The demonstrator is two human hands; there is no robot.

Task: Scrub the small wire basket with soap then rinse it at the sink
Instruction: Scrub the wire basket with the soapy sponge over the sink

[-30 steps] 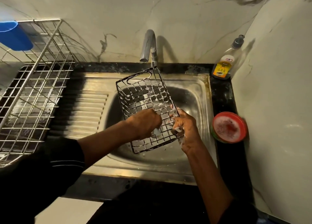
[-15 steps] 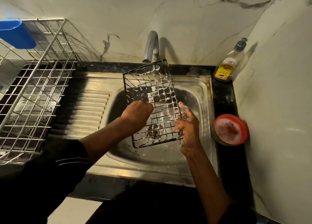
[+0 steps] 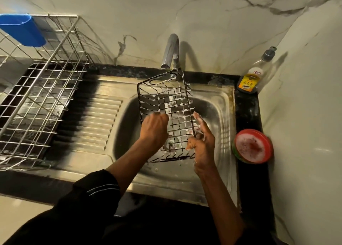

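**Over the sink bowl: basket held up on edge for soaping**

Over the steel sink (image 3: 224,104), I have the small wire basket (image 3: 164,104) lifted clear of the bowl and tipped nearly upright, its handle end up beside the spout of the tap (image 3: 171,50). I judge the tilt is so suds and drips fall into the bowl, and so the rinse is close once scrubbing ends. No water seen running.

Left hand (image 3: 154,129): fingers curled into a closed grip at the basket's left side, over the wires. Whether a scrubber sits inside that fist I cannot tell; the palm side is hidden. Reads as the working hand.

Right hand (image 3: 202,143): fingers wrapped on the lower right edge of the basket, thumb in front, foam on the knuckles. Reads as the steadying hand, bracing the frame against the push from the other side.

Basket itself: dark wire, rectangular grid, shallow walls, a slot handle at the top end. White lather clings along many wires and fills some grid cells in the middle; the lower end looks foamy too, though blurred.

Soap source sits within reach on the right counter: a round red soap tub (image 3: 252,145) with foam on top, dish-liquid bottle (image 3: 253,78) in the corner behind. Large drying rack (image 3: 39,104) stands well apart to the left.

Judgement: scrubbing stage, rinse not yet begun.
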